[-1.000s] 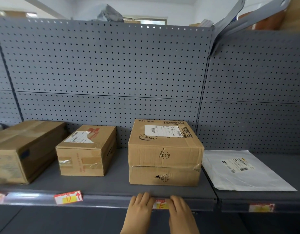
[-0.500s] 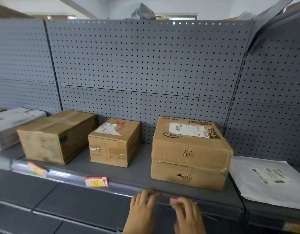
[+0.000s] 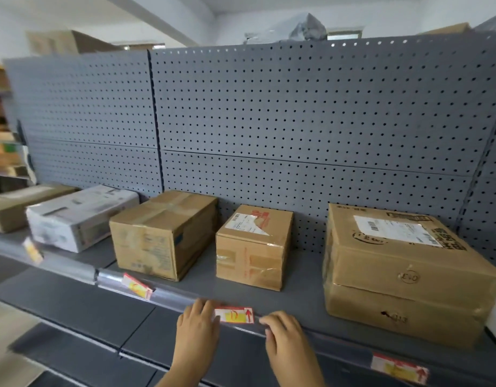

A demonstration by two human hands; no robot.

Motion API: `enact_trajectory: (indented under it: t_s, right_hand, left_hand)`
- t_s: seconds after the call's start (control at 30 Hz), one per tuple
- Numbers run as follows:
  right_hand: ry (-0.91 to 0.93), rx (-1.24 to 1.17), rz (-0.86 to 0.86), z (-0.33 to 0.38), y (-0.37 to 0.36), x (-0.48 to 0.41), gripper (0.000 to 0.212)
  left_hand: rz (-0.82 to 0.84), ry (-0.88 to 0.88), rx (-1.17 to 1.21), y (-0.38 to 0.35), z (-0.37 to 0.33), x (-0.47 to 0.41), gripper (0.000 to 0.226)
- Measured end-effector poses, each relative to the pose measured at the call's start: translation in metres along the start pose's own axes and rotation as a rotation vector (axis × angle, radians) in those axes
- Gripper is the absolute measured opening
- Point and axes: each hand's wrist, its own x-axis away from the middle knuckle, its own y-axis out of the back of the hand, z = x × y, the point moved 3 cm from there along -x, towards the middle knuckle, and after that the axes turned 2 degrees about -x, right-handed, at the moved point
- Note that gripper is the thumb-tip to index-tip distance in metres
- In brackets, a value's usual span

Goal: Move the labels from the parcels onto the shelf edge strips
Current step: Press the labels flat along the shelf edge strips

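Observation:
A red and yellow label (image 3: 234,315) sits on the clear shelf edge strip (image 3: 171,298), below the gap between the small cardboard parcel (image 3: 254,247) and the large cardboard parcel (image 3: 408,275). My left hand (image 3: 196,328) lies against the strip with its fingertips on the label's left end. My right hand (image 3: 286,339) rests its fingertips on the strip just right of the label, a small gap away from it. Both parcels carry white shipping slips on top.
More labels sit on the strip: one (image 3: 136,286) to the left, one (image 3: 399,368) at the lower right, a blurred one (image 3: 32,251) far left. A medium brown box (image 3: 163,233) and a white wrapped parcel (image 3: 82,216) stand further left. A grey pegboard backs the shelf.
The view has swung left. Both hands and the label between them have shifted left along the strip, from under the large parcel to left of it. The label now shows almost whole.

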Motion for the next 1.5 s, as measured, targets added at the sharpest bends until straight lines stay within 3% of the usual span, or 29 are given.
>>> enact_trajectory:
  t_s: [0.1, 0.27, 0.43, 0.5, 0.63, 0.77, 0.83, 1.1, 1.5]
  right_hand:
    - [-0.150, 0.034, 0.097, 0.017, -0.020, -0.015, 0.036]
    - [-0.311, 0.090, 0.146, 0.027, -0.041, -0.022, 0.028]
    - [-0.357, 0.189, 0.162, 0.032, -0.040, -0.022, 0.005]
    - [-0.375, 0.232, 0.190, 0.029, -0.044, -0.021, 0.011]
    - [-0.356, 0.341, 0.265, 0.027, -0.048, -0.018, 0.034]
    - [-0.332, 0.373, 0.260, 0.031, -0.046, -0.018, 0.042]
    - [-0.309, 0.376, 0.244, 0.032, -0.044, -0.018, 0.041]
    - [-0.245, 0.379, 0.243, 0.026, -0.050, -0.004, 0.061]
    - [-0.101, 0.387, 0.155, 0.036, -0.056, -0.004, 0.056]
  left_hand:
    - [0.053, -0.110, 0.011, 0.001, 0.018, -0.014, 0.034]
    - [0.142, -0.270, 0.038, -0.005, 0.027, -0.026, 0.028]
    - [0.157, -0.318, -0.008, -0.008, 0.024, -0.036, 0.025]
    - [0.210, -0.332, 0.006, -0.004, 0.022, -0.036, 0.021]
    - [0.274, -0.345, 0.055, -0.008, 0.026, -0.033, 0.028]
    - [0.179, -0.358, 0.057, -0.004, 0.024, -0.030, 0.025]
    - [0.241, -0.317, 0.105, -0.005, 0.024, -0.030, 0.031]
    - [0.206, -0.430, 0.000, -0.011, 0.026, -0.023, 0.061]
    - [0.208, -0.399, 0.070, -0.005, 0.033, -0.020, 0.059]
